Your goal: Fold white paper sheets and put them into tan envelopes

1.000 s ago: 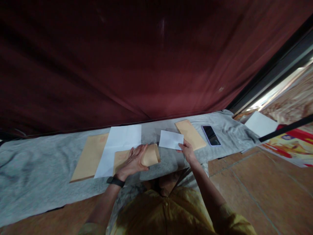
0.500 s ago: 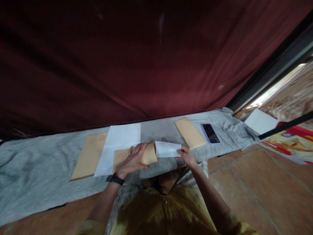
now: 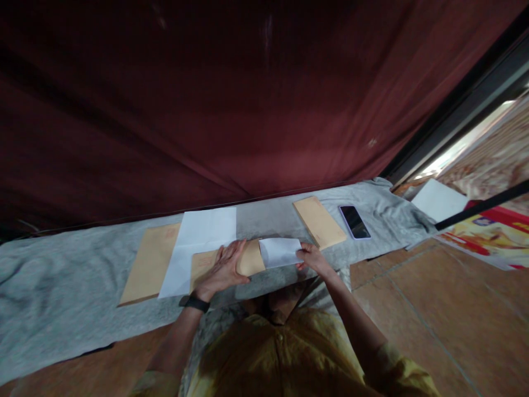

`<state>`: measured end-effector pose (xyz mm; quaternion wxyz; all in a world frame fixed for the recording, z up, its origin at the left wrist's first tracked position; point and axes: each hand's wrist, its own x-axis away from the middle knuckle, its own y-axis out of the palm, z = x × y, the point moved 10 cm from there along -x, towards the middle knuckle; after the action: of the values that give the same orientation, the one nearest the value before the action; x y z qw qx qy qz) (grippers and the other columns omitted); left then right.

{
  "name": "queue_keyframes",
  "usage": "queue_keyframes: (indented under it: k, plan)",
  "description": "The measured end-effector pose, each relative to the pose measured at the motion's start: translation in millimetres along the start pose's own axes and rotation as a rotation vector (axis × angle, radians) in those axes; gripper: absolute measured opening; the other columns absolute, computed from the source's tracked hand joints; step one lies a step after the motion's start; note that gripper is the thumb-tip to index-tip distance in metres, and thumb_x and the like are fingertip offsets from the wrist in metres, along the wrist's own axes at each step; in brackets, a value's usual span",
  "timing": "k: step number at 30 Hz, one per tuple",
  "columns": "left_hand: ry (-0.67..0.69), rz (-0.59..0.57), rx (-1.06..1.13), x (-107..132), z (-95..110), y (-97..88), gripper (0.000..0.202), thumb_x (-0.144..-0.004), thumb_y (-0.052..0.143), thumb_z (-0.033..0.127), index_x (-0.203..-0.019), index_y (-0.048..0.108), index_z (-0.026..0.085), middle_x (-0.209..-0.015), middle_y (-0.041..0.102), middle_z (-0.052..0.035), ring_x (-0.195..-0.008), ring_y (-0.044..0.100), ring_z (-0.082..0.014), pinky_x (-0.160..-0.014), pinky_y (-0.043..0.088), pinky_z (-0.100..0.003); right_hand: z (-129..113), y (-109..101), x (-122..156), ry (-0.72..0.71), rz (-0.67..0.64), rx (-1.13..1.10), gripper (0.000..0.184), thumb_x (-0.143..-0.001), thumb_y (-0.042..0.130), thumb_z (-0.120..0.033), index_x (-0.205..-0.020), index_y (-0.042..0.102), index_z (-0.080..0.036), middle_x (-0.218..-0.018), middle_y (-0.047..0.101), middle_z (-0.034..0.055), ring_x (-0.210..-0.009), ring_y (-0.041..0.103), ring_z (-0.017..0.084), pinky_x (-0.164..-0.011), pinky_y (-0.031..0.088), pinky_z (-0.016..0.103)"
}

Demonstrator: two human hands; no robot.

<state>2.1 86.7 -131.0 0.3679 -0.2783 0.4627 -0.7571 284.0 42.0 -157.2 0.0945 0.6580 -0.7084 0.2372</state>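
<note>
My left hand, a dark band on its wrist, lies across a tan paper envelope. Its thumb is at the near edge and its fingers spread over the top, gripping the envelope. At the envelope's right-hand mouth is a folded white sheet of paper, its left end at or just inside the opening; how deep it reaches is hidden. The sheet's right end is pinched by my right hand. Under and beside the left hand, an unfolded white sheet partly covers a stack of tan envelopes.
Another tan envelope stack and a phone lie to the right on the grey cloth. A dark red curtain hangs behind. White board and a red-and-yellow printed package are beyond the right end, above the tiled floor.
My right hand has moved slightly left with the folded sheet, whose left end now meets the envelope's mouth more squarely. My left hand keeps its place on the envelope.
</note>
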Motion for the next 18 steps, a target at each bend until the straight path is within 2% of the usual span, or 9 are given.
queue_keyframes:
  k: [10,18]
  plan:
    - [0.012,0.006,0.0,1,2,-2.6,0.126,-0.066,0.083,0.044,-0.161,0.002,0.028,-0.163,0.03,-0.0148,-0.152,0.024,-0.0339,-0.124,0.008,-0.058,-10,10,-5,-0.004,-0.07,0.152,0.008,-0.08,0.054,-0.017,-0.082,0.062,-0.019,-0.051,0.058,-0.0051,-0.046,0.06,0.013,-0.045,0.048,0.019]
    - [0.002,-0.021,-0.007,1,3,-2.5,0.125,-0.067,0.082,0.046,-0.161,0.002,0.027,-0.164,0.028,-0.0162,-0.153,0.023,-0.0356,-0.123,0.009,-0.059,-25,1,1,-0.012,-0.055,0.265,0.01,-0.078,0.053,-0.012,-0.075,0.058,-0.019,-0.044,0.053,-0.0068,-0.039,0.055,0.012,-0.043,0.04,0.017]
